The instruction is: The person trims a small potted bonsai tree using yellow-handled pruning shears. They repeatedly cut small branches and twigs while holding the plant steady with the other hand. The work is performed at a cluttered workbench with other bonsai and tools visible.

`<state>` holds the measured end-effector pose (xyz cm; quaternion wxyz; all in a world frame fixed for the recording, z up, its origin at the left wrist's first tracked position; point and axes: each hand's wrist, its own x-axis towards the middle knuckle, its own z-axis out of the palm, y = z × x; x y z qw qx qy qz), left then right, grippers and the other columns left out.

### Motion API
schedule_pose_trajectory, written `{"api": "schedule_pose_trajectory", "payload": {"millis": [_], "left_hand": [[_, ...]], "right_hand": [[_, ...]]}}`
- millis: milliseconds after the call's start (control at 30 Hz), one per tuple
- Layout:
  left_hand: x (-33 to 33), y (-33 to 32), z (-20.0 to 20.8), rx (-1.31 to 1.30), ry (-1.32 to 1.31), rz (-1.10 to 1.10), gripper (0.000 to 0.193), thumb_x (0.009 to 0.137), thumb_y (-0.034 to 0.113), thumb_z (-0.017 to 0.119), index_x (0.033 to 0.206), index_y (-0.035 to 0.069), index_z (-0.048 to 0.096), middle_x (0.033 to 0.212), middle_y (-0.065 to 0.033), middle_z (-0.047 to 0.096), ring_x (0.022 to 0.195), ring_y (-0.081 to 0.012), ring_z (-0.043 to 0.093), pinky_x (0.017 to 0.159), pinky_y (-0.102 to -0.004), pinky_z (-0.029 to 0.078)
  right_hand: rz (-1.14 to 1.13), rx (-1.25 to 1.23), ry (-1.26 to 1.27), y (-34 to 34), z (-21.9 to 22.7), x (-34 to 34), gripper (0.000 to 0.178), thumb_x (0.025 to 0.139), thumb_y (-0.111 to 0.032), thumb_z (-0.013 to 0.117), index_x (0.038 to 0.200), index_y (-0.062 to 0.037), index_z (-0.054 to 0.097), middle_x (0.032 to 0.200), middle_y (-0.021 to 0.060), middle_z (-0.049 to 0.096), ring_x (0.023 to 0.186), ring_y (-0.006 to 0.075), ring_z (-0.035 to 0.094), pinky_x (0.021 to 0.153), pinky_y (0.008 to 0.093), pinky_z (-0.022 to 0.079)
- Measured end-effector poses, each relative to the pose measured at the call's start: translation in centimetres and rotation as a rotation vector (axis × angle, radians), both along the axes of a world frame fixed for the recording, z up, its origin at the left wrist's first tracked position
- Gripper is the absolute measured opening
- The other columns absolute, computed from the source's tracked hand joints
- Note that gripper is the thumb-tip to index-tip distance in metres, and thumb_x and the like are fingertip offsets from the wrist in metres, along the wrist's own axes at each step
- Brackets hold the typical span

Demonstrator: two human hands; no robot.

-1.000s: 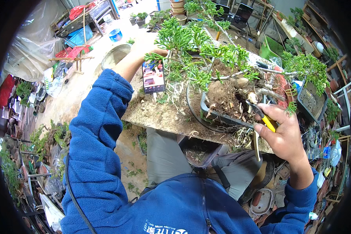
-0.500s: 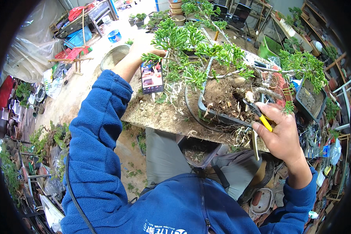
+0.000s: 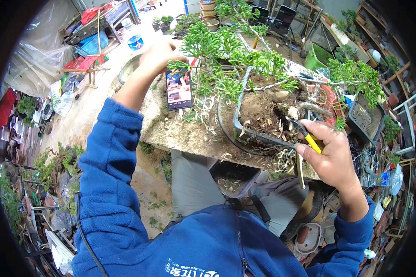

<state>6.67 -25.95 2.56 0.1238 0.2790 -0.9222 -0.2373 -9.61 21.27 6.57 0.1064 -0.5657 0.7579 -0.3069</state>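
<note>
My right hand [image 3: 330, 152] is closed around yellow-and-black handled pliers [image 3: 312, 142]. Their dark jaws point at a pale cut stub [image 3: 293, 112] on the trunk base of a small juniper. The juniper's green foliage [image 3: 208, 44] spreads over a dark rectangular pot [image 3: 239, 122] filled with brown soil and roots. My left hand [image 3: 162, 57] is raised beside the foliage, above a phone [image 3: 179, 92] with a lit screen. Its fingers are partly hidden, so I cannot tell what they hold. A narrow red piece [image 3: 193, 62] shows beside that hand.
The worktable [image 3: 185, 131] carries soil, root scraps and a round bowl [image 3: 128, 68]. A blue-labelled container [image 3: 135, 42] stands at the back left. On the right is a black plastic basket [image 3: 367, 115]. Stacked clay pots [image 3: 208, 9] stand at the far side.
My left hand has shifted left and slightly back from the foliage, exposing a red piece beside it. My right hand, still gripping the pliers, has barely moved.
</note>
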Motion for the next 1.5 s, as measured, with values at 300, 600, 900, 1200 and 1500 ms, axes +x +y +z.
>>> {"api": "schedule_pose_trajectory", "payload": {"millis": [300, 600, 900, 1200, 1500], "left_hand": [[5.2, 24.0, -4.0, 0.25, 0.847, 0.046, 0.012, 0.086, 0.001, 0.082, 0.096, -0.002, 0.075, 0.09, -0.0087, 0.075, 0.078, -0.0129, 0.069, 0.07, -0.0268, 0.054], [-1.7, 30.9, -2.2, -0.005, 0.863, -0.138, 0.013, 0.083, 0.01, 0.084, 0.09, 0.002, 0.076, 0.092, -0.0132, 0.076, 0.088, -0.032, 0.069, 0.079, -0.0417, 0.054], [-3.1, 30.8, -3.9, 0.071, 0.92, -0.21, 0.007, 0.083, 0.001, 0.08, 0.088, -0.001, 0.076, 0.086, -0.0101, 0.073, 0.089, -0.0279, 0.067, 0.082, -0.0384, 0.052], [-3.4, 30.7, -4.6, 0.017, 0.908, -0.198, 0.005, 0.08, 0.006, 0.081, 0.084, 0.006, 0.078, 0.086, -0.0073, 0.075, 0.092, -0.0294, 0.069, 0.086, -0.041, 0.049], [-3.7, 31.0, -4.7, -0.021, 0.967, -0.182, 0.007, 0.078, 0.002, 0.08, 0.084, 0.005, 0.078, 0.086, -0.008, 0.075, 0.092, -0.0305, 0.069, 0.086, -0.0433, 0.052]], "right_hand": [[-0.017, 0.108, -0.195, -0.2, 0.9, -0.4, 0.048, 0.088, -0.017, 0.082, 0.13, 0.0036, 0.07, 0.105, 0.019, 0.075, 0.095, 0.025, 0.072, 0.089, 0.0369, 0.056], [-0.098, 0.255, -0.355, 0.0, 2.7, 0.1, 0.048, 0.088, -0.013, 0.081, 0.131, 0.0063, 0.07, 0.094, 0.0084, 0.073, 0.08, 0.0117, 0.061, 0.071, 0.0317, 0.051], [-0.028, 0.232, -0.069, -1.0, 2.1, -0.8, 0.043, 0.087, -0.012, 0.083, 0.125, 0.0023, 0.072, 0.097, 0.0118, 0.074, 0.088, 0.0212, 0.07, 0.079, 0.0346, 0.055], [-0.005, -0.137, 0.818, -0.8, -0.8, 0.3, 0.027, 0.081, -0.006, 0.073, 0.106, -0.0047, 0.062, 0.087, 0.0195, 0.07, 0.08, 0.0371, 0.071, 0.068, 0.0459, 0.057], [-0.064, 0.253, -0.436, -1.5, 2.9, -0.3, 0.023, 0.089, -0.015, 0.075, 0.102, 0.0032, 0.072, 0.084, -0.0015, 0.061, 0.077, 0.0098, 0.053, 0.068, 0.0305, 0.043]]}}
